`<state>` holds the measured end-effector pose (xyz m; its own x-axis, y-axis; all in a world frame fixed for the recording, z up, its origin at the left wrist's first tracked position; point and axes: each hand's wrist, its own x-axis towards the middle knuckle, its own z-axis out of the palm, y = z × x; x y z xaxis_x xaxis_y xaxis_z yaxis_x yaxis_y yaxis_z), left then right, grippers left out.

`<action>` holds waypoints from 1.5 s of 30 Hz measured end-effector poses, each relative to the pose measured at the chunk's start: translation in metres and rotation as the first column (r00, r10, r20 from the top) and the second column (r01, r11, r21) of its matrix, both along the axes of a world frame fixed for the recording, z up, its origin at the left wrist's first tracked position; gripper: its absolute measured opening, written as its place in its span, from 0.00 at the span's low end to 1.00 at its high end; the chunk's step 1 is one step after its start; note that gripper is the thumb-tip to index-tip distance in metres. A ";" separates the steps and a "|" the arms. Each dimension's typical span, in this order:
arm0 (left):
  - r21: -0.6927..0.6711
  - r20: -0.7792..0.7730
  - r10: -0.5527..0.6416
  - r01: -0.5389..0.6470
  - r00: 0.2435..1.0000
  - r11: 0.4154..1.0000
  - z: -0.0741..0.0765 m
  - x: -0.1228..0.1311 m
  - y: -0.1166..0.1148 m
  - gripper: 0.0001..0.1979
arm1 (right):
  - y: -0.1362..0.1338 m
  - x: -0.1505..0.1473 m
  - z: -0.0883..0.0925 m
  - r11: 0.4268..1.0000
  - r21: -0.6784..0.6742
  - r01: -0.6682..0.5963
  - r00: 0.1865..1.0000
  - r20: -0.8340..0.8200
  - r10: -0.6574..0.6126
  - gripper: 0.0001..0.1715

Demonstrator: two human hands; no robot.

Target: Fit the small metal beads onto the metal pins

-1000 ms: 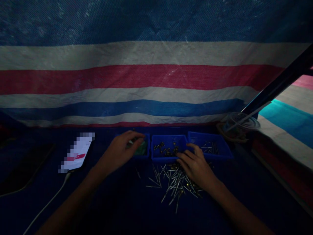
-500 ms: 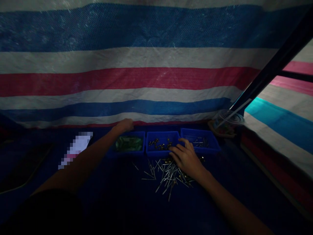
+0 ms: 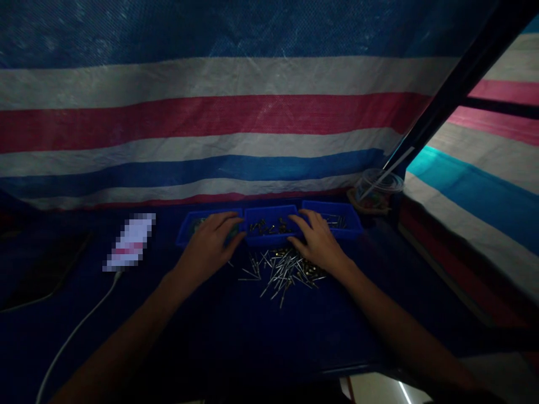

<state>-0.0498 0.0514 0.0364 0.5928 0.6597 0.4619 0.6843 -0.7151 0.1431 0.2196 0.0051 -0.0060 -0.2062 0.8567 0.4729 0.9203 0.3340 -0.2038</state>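
Pins (image 3: 286, 273), heaped, just beside right grip (image 3: 318, 238)

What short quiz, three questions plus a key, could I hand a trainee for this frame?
1. How many blue trays stand in the row?
2. True or false: a pile of loose metal pins lies in front of the trays.
3. Fill in: the hand nearer the lit phone is the ____.

Key: 1. three; 2. true; 3. left hand.

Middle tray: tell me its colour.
The middle tray is blue; it shows best in the head view.
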 end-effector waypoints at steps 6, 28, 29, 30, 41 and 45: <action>-0.039 -0.136 0.144 -0.151 0.980 0.988 -0.028 -0.050 -0.005 0.13 | 0.002 0.032 0.001 0.982 -0.093 0.165 0.985 -0.040 -0.170 0.29; -0.092 -0.058 0.151 -0.156 0.987 0.984 -0.043 0.002 -0.006 0.13 | -0.009 -0.028 0.003 0.989 -0.085 -0.118 0.988 0.092 0.126 0.13; -0.136 -0.104 0.165 -0.178 0.981 0.974 -0.045 0.005 -0.006 0.13 | -0.007 -0.032 0.002 0.988 -0.090 -0.122 0.987 0.090 0.130 0.13; -0.163 -0.148 0.182 -0.205 0.972 0.965 -0.046 0.008 -0.006 0.14 | -0.005 -0.035 0.002 0.988 -0.091 -0.123 0.988 0.086 0.131 0.13; -0.160 -0.301 0.291 -0.349 0.908 0.923 -0.042 0.024 -0.003 0.12 | -0.004 -0.032 0.003 0.991 -0.122 -0.064 0.996 0.051 0.071 0.13; -0.201 -0.203 0.308 -0.348 0.929 0.916 -0.047 0.013 -0.013 0.08 | -0.008 -0.025 0.000 0.990 -0.105 -0.098 0.995 -0.011 0.097 0.14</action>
